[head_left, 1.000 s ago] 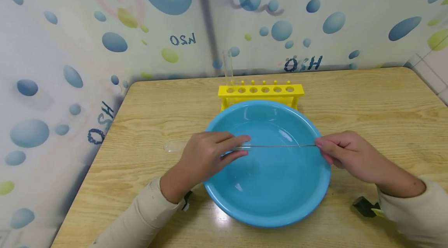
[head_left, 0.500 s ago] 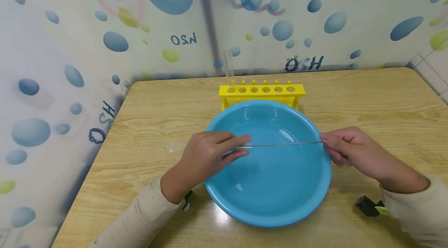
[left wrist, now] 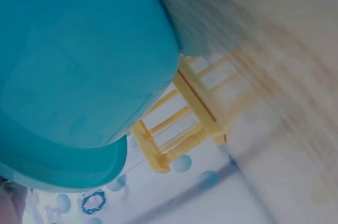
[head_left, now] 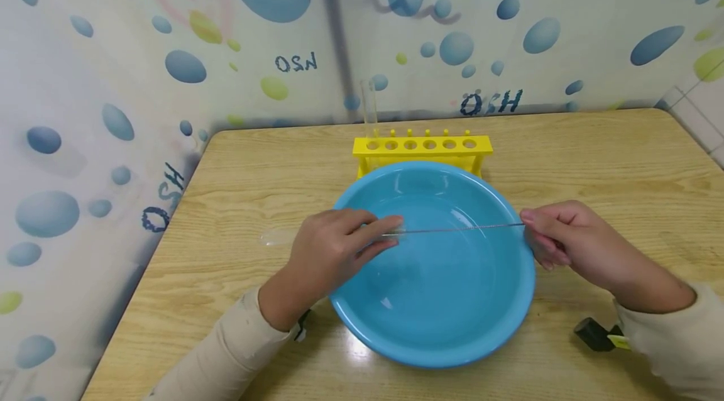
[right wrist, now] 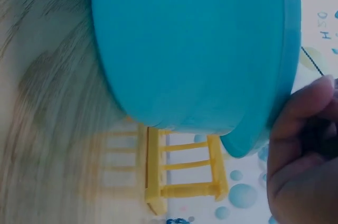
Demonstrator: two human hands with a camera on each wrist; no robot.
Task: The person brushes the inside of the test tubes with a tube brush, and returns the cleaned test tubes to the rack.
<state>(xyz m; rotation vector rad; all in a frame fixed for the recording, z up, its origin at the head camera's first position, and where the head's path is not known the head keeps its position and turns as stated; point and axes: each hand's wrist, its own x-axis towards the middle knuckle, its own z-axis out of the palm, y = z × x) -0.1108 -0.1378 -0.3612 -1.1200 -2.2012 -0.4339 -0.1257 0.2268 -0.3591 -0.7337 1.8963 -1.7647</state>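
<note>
Over the left part of a blue basin [head_left: 435,351], my left hand [head_left: 330,247] grips a clear glass test tube [head_left: 276,237]. The tube lies sideways, its rounded end sticking out to the left and its mouth just past the fingertips. A thin twisted wire, the handle of a test tube brush [head_left: 458,229], runs from the mouth across the basin. Its far end is pinched between thumb and fingers of my right hand [head_left: 565,237], at the basin's right rim. The brush's bristles are hidden. The right wrist view also shows the wire [right wrist: 312,61] at the fingertips.
Right behind the basin stands a yellow test tube rack [head_left: 422,147]. Another clear test tube [head_left: 370,105] stands upright in its leftmost hole. All rests on a wooden table [head_left: 249,181] against a patterned wall [head_left: 237,87].
My right hand has moved slightly right and away from me, and the wire now slants up to the right. The left hand and test tube have shifted very slightly left.
</note>
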